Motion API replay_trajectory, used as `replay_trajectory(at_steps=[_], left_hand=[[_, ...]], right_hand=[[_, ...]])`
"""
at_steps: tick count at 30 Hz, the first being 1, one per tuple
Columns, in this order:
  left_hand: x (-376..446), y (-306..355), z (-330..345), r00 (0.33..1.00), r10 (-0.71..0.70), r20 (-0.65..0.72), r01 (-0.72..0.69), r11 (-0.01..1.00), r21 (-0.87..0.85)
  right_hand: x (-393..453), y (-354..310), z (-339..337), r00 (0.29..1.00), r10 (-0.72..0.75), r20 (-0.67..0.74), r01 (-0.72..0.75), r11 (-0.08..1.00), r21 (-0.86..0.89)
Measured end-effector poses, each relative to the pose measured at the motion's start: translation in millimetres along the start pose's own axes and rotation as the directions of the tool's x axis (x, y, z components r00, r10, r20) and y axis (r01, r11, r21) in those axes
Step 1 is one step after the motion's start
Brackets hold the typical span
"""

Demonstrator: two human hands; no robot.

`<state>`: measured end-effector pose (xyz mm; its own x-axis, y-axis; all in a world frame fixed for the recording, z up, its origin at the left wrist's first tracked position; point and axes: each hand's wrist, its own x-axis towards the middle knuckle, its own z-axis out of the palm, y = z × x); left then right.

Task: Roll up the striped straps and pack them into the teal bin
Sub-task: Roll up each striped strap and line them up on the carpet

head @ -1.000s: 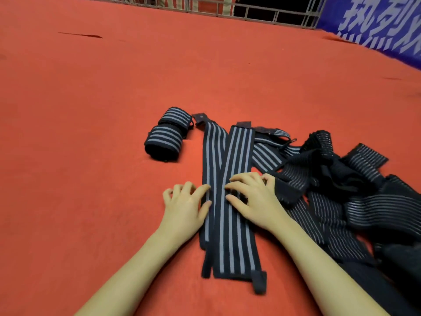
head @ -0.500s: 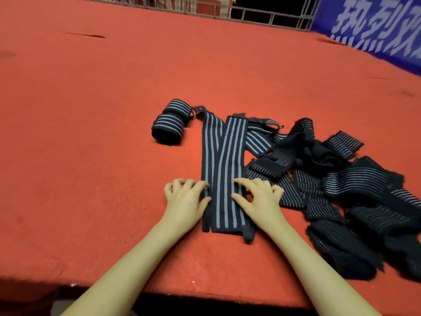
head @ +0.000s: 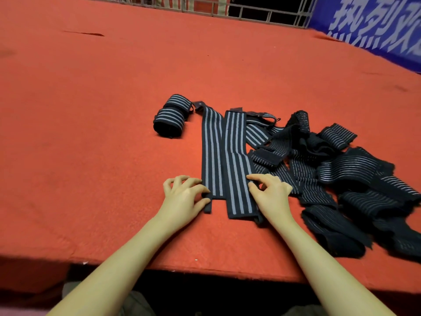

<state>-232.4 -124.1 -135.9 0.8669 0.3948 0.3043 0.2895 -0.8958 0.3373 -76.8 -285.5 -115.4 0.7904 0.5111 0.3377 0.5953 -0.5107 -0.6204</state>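
Two black straps with grey stripes lie flat side by side on the red table (head: pixel 91 133). My left hand (head: pixel 184 199) pinches the near end of the left strap (head: pixel 211 151) between thumb and forefinger. My right hand (head: pixel 271 195) has curled fingers, with thumb and forefinger gripping the right edge of the right strap (head: pixel 235 160) near its end. Two rolled straps (head: pixel 169 118) lie at the far left of the flat ones. A loose pile of straps (head: pixel 341 174) spreads to the right. No teal bin is in view.
The table's near edge (head: pixel 227 273) runs just below my forearms. A blue banner (head: pixel 376 26) and a metal railing (head: pixel 262 12) stand at the far side.
My hands have slid toward me along the two flat straps to their near ends. The straps' near ends now lie slightly apart, and the left one ends shorter.
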Motion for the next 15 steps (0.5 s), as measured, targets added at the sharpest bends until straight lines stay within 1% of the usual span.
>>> replay_trajectory(at_steps=[1, 4, 8, 11, 13, 14, 15], left_hand=[[1.8, 1.0, 0.7, 1.000, 0.006, -0.005, -0.006, 1.000, -0.005], [2.5, -0.6, 6.0, 0.995, 0.083, -0.060, -0.081, 0.996, 0.039], [-3.2, -12.0, -6.2, 0.983, 0.138, -0.120, -0.131, 0.990, 0.059], [-6.1, -19.5, -22.1, 0.965, 0.214, -0.153, -0.205, 0.976, 0.073], [-9.7, -21.3, -28.3, 0.952, 0.243, -0.184, -0.231, 0.969, 0.083], [-12.3, -21.9, -30.4, 0.949, 0.245, -0.200, -0.234, 0.969, 0.080], [-15.0, -23.3, -32.0, 0.946, 0.251, -0.206, -0.240, 0.968, 0.077]], right_hand=[[-1.2, -0.1, -0.4, 1.000, 0.014, 0.010, -0.013, 1.000, -0.016], [-7.9, -0.8, 2.2, 0.996, 0.064, 0.057, -0.061, 0.997, -0.041], [-8.2, -10.0, -1.8, 0.995, 0.078, 0.063, -0.083, 0.993, 0.083], [-2.7, -20.4, -1.0, 0.997, 0.033, 0.070, -0.045, 0.982, 0.181], [-1.6, -24.8, 0.9, 1.000, 0.004, 0.028, -0.012, 0.961, 0.275], [-1.5, -26.2, 2.0, 1.000, 0.004, 0.006, -0.006, 0.956, 0.294], [-1.4, -27.7, 3.4, 1.000, 0.007, -0.008, -0.005, 0.961, 0.276]])
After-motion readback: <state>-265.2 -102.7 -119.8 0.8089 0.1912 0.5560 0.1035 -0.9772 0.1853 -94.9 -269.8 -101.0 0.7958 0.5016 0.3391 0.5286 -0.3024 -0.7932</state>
